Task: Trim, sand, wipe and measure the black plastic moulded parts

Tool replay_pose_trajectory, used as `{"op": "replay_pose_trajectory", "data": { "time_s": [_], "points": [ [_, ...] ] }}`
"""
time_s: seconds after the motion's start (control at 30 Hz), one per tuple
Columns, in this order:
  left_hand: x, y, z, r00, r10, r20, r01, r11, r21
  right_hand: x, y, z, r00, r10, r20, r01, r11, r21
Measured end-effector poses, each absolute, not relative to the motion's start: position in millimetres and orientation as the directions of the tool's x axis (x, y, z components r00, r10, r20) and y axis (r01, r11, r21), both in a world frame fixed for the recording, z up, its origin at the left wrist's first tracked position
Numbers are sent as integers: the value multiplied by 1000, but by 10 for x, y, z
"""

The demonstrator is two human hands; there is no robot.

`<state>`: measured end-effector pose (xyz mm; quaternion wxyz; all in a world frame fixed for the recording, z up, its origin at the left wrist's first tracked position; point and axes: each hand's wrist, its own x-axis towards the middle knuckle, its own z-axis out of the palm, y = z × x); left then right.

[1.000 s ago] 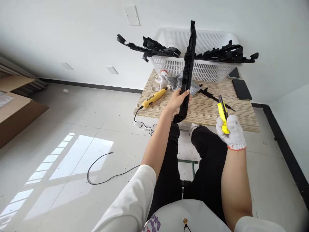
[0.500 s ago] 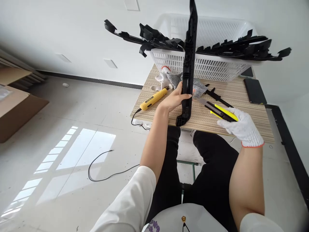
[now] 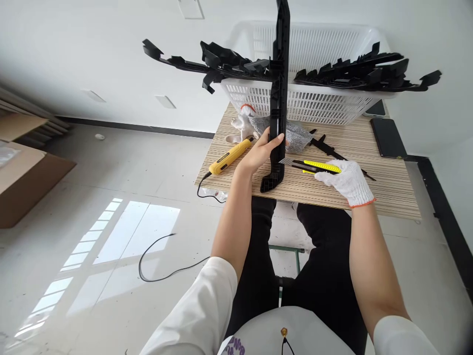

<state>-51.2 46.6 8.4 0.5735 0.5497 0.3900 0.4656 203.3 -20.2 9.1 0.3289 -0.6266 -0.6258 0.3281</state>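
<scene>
My bare left hand point(image 3: 260, 152) is wrapped round a long black plastic part point(image 3: 280, 93), which stands nearly upright over the table. In a white knitted glove, my right hand point(image 3: 345, 181) grips a yellow and black utility knife point(image 3: 321, 166). The knife's extended blade points left, its tip at the lower part of the black piece; whether they touch is unclear. Left of my left hand lies a yellow corded tool point(image 3: 229, 157). A grey crinkled bag point(image 3: 298, 137) and another black part point(image 3: 327, 147) lie behind the knife.
A white slatted basket point(image 3: 321, 106) at the back of the wooden table point(image 3: 391, 190) has several black parts point(image 3: 354, 74) across its rim. A white glove point(image 3: 244, 125) lies at left, a black phone-like slab point(image 3: 388, 138) at right. A cardboard box point(image 3: 33, 182) stands on the floor.
My right hand has moved left with the knife, bringing the blade to the lower part of the black piece. In the picture, my left hand and the upright piece sit slightly further left.
</scene>
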Motion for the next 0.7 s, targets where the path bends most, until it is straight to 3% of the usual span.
{"op": "replay_pose_trajectory", "data": {
  "time_s": [0.4,0.7],
  "points": [
    [-497,276,162,178,978,111,26,-118,993,2040,-319,84,-62,997,-37,561,4,-828],
    [-615,5,56,164,986,37,-107,-20,994,1970,-550,164,-5,1000,-16,608,-10,-794]
  ]
}}
